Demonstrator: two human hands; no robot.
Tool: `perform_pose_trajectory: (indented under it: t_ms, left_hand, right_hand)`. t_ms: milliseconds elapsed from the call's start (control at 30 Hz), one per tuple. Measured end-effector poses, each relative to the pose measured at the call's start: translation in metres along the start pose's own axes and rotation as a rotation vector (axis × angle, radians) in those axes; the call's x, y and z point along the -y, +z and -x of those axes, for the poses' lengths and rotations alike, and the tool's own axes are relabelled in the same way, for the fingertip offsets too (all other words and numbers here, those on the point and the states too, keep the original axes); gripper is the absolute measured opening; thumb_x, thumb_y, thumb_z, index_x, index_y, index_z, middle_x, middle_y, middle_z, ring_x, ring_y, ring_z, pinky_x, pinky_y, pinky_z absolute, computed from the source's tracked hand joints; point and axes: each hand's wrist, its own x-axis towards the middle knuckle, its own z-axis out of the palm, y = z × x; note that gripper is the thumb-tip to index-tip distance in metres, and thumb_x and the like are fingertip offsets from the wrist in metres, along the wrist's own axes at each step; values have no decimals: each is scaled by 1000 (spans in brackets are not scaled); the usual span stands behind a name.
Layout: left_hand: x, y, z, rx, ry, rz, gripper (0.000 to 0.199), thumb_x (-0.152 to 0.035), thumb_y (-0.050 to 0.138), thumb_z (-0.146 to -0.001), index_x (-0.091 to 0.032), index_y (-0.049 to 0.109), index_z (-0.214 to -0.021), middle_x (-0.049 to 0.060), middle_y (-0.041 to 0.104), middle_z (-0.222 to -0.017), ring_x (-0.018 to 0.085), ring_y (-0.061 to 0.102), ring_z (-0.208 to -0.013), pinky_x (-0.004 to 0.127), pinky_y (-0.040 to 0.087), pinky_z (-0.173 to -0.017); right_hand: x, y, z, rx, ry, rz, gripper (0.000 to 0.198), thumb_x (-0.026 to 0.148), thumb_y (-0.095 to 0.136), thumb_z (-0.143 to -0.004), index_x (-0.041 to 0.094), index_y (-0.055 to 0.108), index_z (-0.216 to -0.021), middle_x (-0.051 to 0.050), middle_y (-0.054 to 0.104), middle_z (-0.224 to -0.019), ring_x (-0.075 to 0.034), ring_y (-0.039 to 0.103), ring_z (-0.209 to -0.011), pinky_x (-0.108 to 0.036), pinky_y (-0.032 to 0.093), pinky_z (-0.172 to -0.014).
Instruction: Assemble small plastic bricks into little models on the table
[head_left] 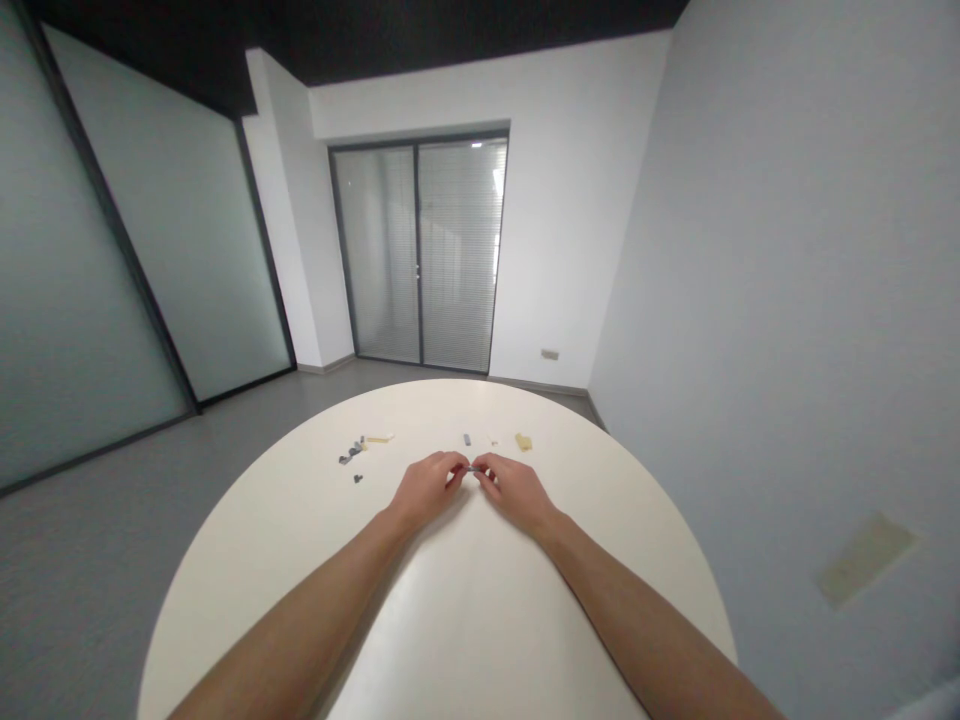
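Both my hands meet over the middle of a round white table (465, 640). Between their fingertips is a small dark grey piece (471, 469), too small to name its kind. My left hand (431, 484) pinches its left end, and my right hand (516, 487) pinches its right end. The fingers partly hide the piece. Just beyond the hands lie a small grey block (467, 439), a tiny whitish piece (493, 440) and a flat yellowish piece (523, 441).
Several small dark grey pieces (351, 451) lie in a cluster on the table's left side, beside a thin yellow strip (379, 439). A lone dark piece (358, 479) sits nearer to me. A white wall (750, 300) rises on the right, with glass doors (420, 260) behind the table.
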Motion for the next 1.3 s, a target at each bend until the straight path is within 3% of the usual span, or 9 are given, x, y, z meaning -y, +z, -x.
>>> perform_pose_trajectory:
  t_ms: [1300]
  left_hand:
    - [-1,0,1,-14,32,17,14,-26,53,-87,-25,63,-96,-1,70,-95,15,63,-91,25,46,-77]
  right_hand:
    - [1,0,1,-14,-41,-7,13,29,54,-92,23,63,-98,-1,69,-92,-13,63,-79,-24,43,-75]
